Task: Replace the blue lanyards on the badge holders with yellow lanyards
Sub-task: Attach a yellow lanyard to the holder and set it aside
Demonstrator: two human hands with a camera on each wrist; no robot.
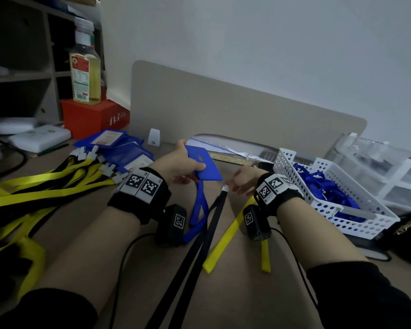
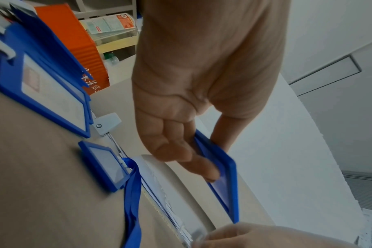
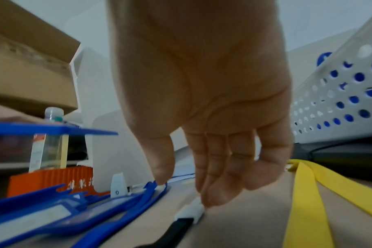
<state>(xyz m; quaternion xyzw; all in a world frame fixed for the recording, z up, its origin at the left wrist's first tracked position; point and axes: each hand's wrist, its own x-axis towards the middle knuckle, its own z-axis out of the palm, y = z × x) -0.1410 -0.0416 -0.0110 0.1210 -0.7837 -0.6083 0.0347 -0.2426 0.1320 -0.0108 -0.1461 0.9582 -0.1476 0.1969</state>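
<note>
Holder (image 1: 203,166) hanging loose in the left hand (image 1: 180,163), clip (image 1: 224,188) waiting under the right hand (image 1: 243,182).

Going left to right: the left hand is pinching the blue holder by thumb and fingers, lifted just above the desk, so it could be tilting or slipping as the clip is being pushed in. A blue lanyard (image 1: 199,207) is lying beneath it and could be snagging. The right hand is hanging relaxed, holding nothing, fingertips (image 3: 217,198) right at the white clip of a yellow-black lanyard (image 1: 226,231); a fumbled pick-up could be twisting the strap.
</note>
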